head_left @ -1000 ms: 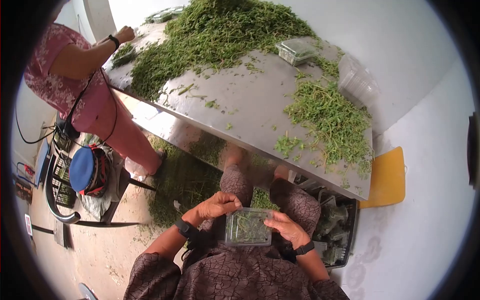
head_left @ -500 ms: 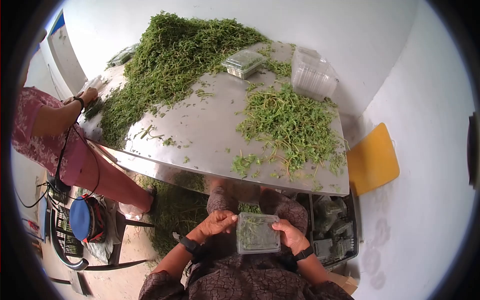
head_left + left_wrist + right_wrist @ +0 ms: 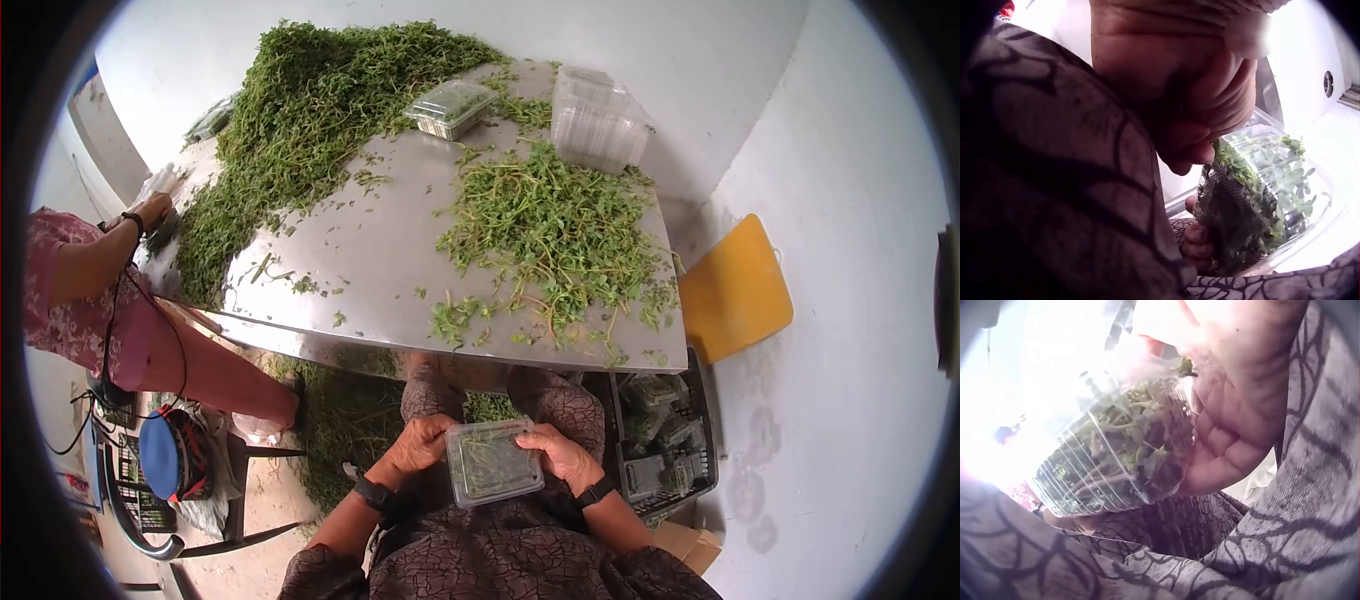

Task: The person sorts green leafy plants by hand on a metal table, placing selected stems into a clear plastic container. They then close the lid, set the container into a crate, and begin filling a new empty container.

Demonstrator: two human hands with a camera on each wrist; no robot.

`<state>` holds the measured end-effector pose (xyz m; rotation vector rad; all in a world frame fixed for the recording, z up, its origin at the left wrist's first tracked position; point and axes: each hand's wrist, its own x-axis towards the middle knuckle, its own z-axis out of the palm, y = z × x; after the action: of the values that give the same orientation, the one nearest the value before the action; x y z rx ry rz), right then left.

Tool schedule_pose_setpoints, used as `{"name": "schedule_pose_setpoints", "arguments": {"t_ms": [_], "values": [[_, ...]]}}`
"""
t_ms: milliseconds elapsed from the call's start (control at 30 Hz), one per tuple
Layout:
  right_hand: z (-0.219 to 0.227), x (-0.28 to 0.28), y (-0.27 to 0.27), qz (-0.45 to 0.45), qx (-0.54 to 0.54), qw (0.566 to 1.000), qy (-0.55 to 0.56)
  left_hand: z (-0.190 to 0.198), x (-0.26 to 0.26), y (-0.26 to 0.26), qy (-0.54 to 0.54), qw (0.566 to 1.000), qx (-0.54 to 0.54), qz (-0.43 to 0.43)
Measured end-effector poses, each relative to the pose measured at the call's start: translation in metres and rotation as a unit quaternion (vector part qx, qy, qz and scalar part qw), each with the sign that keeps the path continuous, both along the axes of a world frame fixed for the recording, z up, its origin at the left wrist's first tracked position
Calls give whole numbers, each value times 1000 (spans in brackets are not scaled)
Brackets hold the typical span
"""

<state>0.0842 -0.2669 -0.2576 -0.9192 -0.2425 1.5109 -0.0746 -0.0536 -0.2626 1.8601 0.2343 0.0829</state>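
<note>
A clear plastic clamshell box (image 3: 492, 462) of leafy green stems is held over the lap, its lid down over the greens. My right hand (image 3: 563, 457) grips its right side, thumb on top. In the right wrist view, the fingers of that hand (image 3: 1222, 434) curl under the box's ribbed wall (image 3: 1116, 456). At the upper left corner, my left hand (image 3: 420, 445) grips the edge with bent fingers. The left wrist view has the left hand's curled fingertips (image 3: 1200, 152) right at the box's edge, beside the greens (image 3: 1266, 194).
Ahead, a metal table (image 3: 370, 235) bears a large heap of greens (image 3: 300, 120), a smaller pile (image 3: 560, 230), a filled box (image 3: 452, 108) and stacked empty boxes (image 3: 600, 120). A black crate (image 3: 712, 440) of boxes sits lower right. Another person (image 3: 100, 290) stands at left.
My head view has turned, so the table sits further left. The left hand has gone from pinching near the box's upper left corner with its fingertips to a closer grip there. The right hand keeps its hold.
</note>
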Motion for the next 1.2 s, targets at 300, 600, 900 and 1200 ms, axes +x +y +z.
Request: {"name": "schedule_pose_setpoints", "arguments": {"t_ms": [300,600,900,1200], "values": [[-6,3,2,9,2,1000,12,6,0,-2,0,1000,13,9],[-1,0,4,-8,-18,999,-39,16,3,0,30,999,-10,-10],[-12,-4,5,-22,18,996,-88,3,1,6,22,999,21,-9],[10,0,-33,-91,6,996,-11,6,-1,11,79,997,-25,5]]}}
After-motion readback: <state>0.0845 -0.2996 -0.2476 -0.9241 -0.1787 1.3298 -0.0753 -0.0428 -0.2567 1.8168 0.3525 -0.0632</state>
